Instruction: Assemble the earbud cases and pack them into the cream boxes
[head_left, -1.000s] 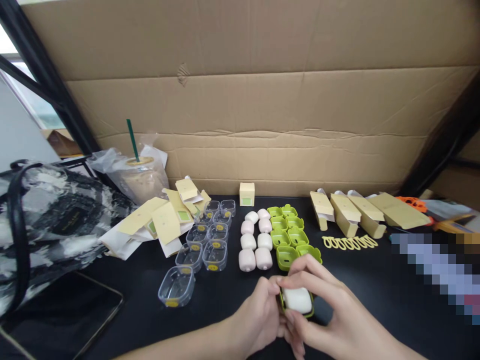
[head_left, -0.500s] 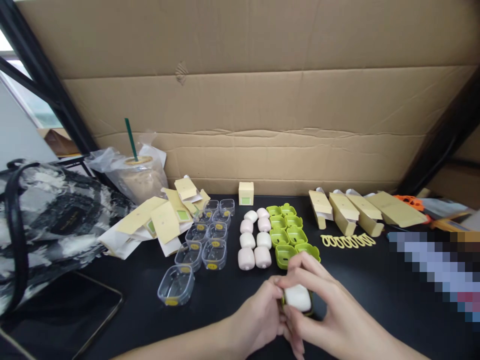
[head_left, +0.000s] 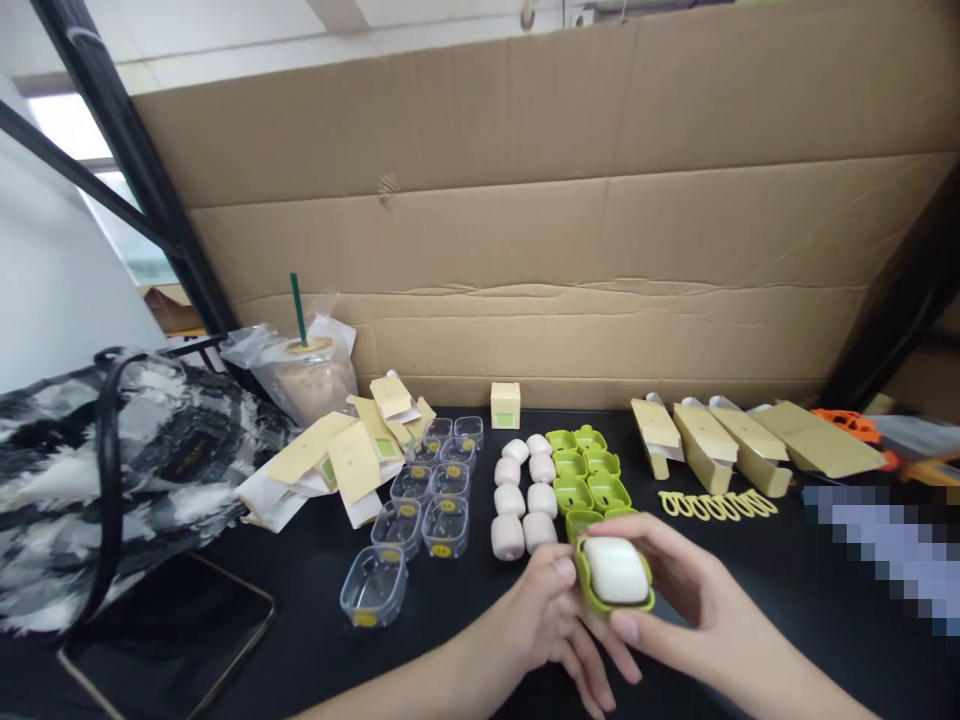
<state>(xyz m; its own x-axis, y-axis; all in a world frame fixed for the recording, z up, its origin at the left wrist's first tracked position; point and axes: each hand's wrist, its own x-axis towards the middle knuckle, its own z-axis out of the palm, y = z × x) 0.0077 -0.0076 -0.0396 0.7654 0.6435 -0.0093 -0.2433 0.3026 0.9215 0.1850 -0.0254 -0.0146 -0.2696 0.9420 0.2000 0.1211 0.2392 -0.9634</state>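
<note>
Between my hands is a small lime-green case (head_left: 592,603) with a rounded white block (head_left: 616,570) seated in it, its smooth face turned up toward me. My right hand (head_left: 690,595) grips the case from the right, thumb at the near edge and fingers along the far side. On the left side of the case, my left hand (head_left: 544,610) holds it with the thumb by its edge, the other fingers reaching beneath. Just beyond stand more green cases (head_left: 571,495) in two columns. Beside them, two columns of white and pale pink blocks (head_left: 510,500) lie on the black table.
Clear plastic cups (head_left: 373,590) with yellow stickers stand left of the blocks. Opened cream cartons (head_left: 356,460) lie behind them, others (head_left: 705,445) at right near pale yellow loops (head_left: 716,505). A small box (head_left: 505,405), bagged drink (head_left: 311,380), handbag (head_left: 165,470) and dark tablet (head_left: 169,635) are around.
The case with the white block has been raised slightly and tilted toward me, showing more of its green rim. My left fingers have loosened and spread below it. The camera view has tipped upward.
</note>
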